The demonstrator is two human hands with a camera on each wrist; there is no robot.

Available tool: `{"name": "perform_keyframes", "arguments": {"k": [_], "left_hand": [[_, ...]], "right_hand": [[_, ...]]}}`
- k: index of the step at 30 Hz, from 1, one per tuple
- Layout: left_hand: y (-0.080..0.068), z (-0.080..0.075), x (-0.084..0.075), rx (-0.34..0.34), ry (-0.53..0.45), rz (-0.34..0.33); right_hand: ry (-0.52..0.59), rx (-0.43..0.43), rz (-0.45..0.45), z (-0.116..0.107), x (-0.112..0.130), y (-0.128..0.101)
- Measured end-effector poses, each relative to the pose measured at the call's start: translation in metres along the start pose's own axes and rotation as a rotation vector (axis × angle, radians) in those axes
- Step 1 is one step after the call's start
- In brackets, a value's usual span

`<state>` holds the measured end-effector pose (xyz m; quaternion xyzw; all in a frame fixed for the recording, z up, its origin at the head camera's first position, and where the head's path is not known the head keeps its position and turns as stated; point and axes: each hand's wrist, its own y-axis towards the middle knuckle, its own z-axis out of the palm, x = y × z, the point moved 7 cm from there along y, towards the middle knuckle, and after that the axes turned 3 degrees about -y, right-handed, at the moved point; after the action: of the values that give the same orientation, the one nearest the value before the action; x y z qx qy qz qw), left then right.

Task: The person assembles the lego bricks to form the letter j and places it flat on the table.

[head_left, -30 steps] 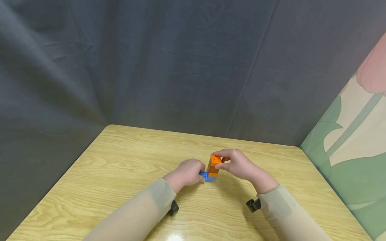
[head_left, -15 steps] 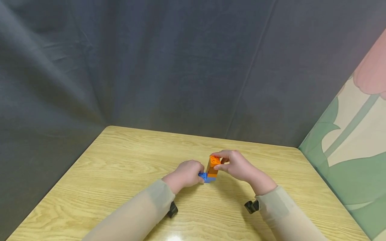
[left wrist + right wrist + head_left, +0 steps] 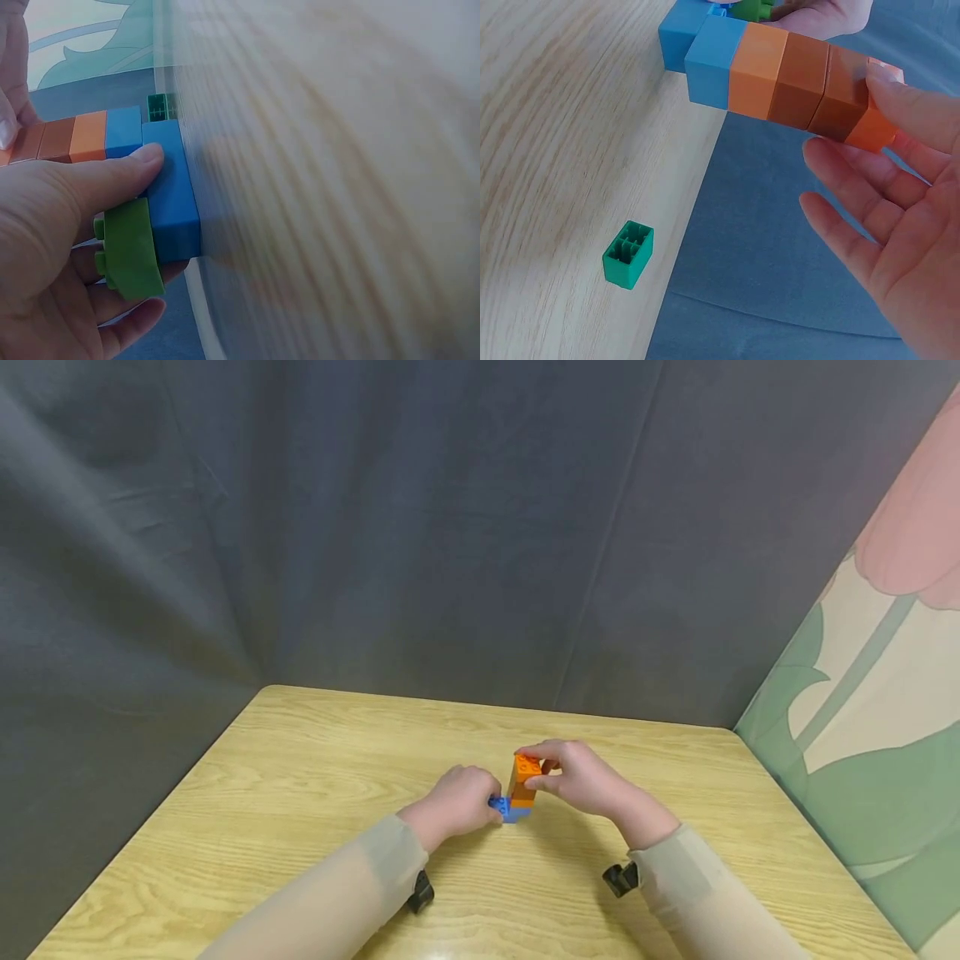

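Note:
A tower of blue, orange, two brown and orange bricks [image 3: 802,79] stands upright on one end of a long blue brick [image 3: 172,187] on the table. Low on the left, my left hand [image 3: 460,799] holds that blue brick, thumb along its side. A light green brick [image 3: 131,247] sits on its other end, among the left fingers. My right hand [image 3: 588,779] pinches the tower's top orange brick [image 3: 527,766] between thumb and fingers. Most of the light green brick is hidden in the head view.
A loose dark green brick [image 3: 628,255] rests on the table, hollow underside showing, beyond the tower. The wooden table [image 3: 322,752] ends at a dark grey curtain [image 3: 420,543]. A floral wall panel [image 3: 892,710] stands to the right.
The head view has shifted slightly, so the table and hands appear a little lower and further left. Both hands keep their hold on the bricks, with no clear movement of the tower.

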<state>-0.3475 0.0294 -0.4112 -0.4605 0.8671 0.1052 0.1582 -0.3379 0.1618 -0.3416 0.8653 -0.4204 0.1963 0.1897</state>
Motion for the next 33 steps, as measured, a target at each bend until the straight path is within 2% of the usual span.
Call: {"name": "perform_keyframes", "arguments": {"k": [6, 12, 17, 24, 33], "left_hand": [[-0.004, 0.001, 0.0, 0.008, -0.01, 0.018], [-0.007, 0.002, 0.0, 0.004, -0.014, 0.055], [-0.011, 0.002, -0.003, 0.021, -0.013, 0.082], [-0.014, 0.001, -0.004, 0.024, 0.025, 0.124], [-0.015, 0.001, -0.007, 0.016, 0.061, 0.157]], "right_hand": [[0.018, 0.01, 0.018, 0.001, 0.003, -0.003], [0.09, -0.005, 0.052, 0.001, 0.001, -0.003], [0.14, -0.055, 0.099, 0.0, -0.006, 0.0], [0.143, -0.12, 0.147, 0.003, -0.018, 0.008], [0.191, -0.127, 0.186, 0.008, -0.03, 0.011]]}}
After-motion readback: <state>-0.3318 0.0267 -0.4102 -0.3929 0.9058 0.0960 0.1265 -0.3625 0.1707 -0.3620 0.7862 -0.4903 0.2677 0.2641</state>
